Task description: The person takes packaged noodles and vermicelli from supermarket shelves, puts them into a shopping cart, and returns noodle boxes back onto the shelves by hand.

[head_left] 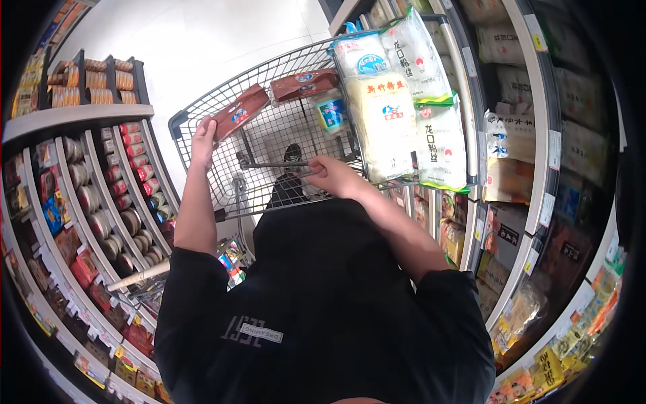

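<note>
My left hand pinches the near end of a red-brown packet over the left side of a dark wire shopping cart. A second red-brown packet lies in the cart towards its far side. Beside that sits a clear pack with a blue-green label. My right hand is closed round a thin grey bar at the cart's near side. Large clear bags of pale vermicelli stand at the cart's right edge; I cannot tell whether they rest inside it.
Shelves with cans and packets rise on the left. To the right are shelves of bagged noodles with price-tag rails. Pale floor lies beyond the cart. My shoe shows through the wire mesh.
</note>
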